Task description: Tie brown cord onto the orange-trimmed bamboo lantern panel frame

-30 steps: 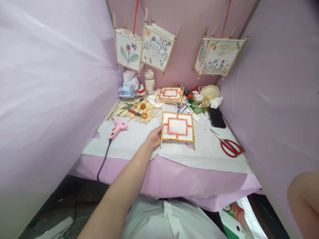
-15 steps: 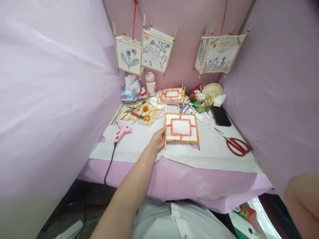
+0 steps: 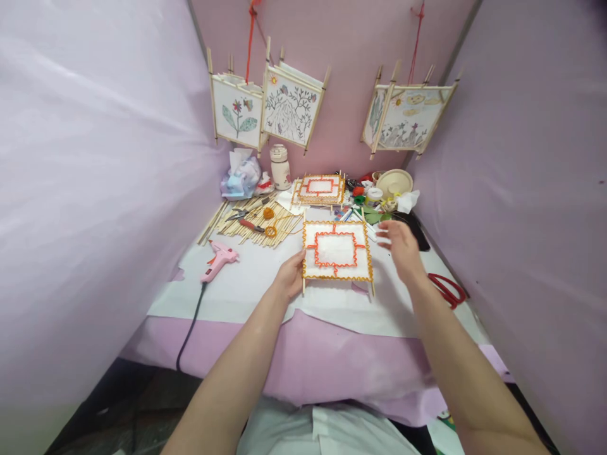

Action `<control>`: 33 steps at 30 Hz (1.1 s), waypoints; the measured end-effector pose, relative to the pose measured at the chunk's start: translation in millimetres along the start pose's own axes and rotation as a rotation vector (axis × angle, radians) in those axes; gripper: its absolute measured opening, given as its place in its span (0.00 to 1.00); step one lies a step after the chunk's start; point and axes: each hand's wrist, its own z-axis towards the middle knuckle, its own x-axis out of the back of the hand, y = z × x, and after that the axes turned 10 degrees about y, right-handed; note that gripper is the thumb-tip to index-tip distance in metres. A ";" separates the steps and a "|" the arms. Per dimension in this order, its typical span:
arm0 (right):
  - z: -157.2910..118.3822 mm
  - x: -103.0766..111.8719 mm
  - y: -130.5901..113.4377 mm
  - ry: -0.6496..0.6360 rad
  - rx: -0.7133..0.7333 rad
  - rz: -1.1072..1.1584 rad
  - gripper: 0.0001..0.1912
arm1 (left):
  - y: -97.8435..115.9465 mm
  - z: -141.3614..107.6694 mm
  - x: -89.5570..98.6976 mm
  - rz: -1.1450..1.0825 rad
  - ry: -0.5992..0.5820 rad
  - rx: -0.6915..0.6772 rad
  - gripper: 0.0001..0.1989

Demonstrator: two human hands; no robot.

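Note:
A square lantern panel (image 3: 336, 250) of thin sticks and white sheet, edged with wavy gold trim and an orange inner square, is tilted up above the table in the head view. My left hand (image 3: 291, 275) grips its left edge, with the fingers partly hidden behind it. My right hand (image 3: 399, 245) hovers just right of the panel, fingers apart and holding nothing. Behind the panel lies a stack of similar panels (image 3: 318, 187). Red-handled scissors (image 3: 446, 289) lie beyond my right forearm, which hides their blades.
A pink glue gun (image 3: 220, 260) with a black cord lies at left. Behind it are bamboo sticks (image 3: 246, 235), pliers (image 3: 250, 224) and an orange yarn ball (image 3: 268, 213). A bottle (image 3: 279, 168) stands at the back; a phone (image 3: 413, 230) lies at right. Paper lanterns (image 3: 289, 107) hang above.
My right hand has come in from the lower right to beside the panel, fingers spread. My left hand still holds the panel. The whole view has shifted slightly.

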 end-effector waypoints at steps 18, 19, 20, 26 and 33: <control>-18.6 -14.0 45.1 -0.231 -0.578 0.435 0.11 | -1.0 -3.5 -6.4 0.058 -0.040 0.066 0.16; -18.6 -13.9 45.3 -0.239 -0.584 0.437 0.11 | -0.2 -3.7 -7.0 0.053 -0.043 0.064 0.16; -18.6 -13.7 45.6 -0.250 -0.590 0.438 0.12 | 0.4 -3.6 -7.4 0.045 -0.044 0.062 0.16; -19.0 -12.8 46.3 -0.305 -0.607 0.427 0.14 | 1.2 -1.0 -5.4 -0.007 -0.025 0.107 0.17; -20.8 -13.0 46.7 -0.322 -0.611 0.411 0.13 | 2.2 -1.9 -8.1 -0.041 0.061 0.130 0.19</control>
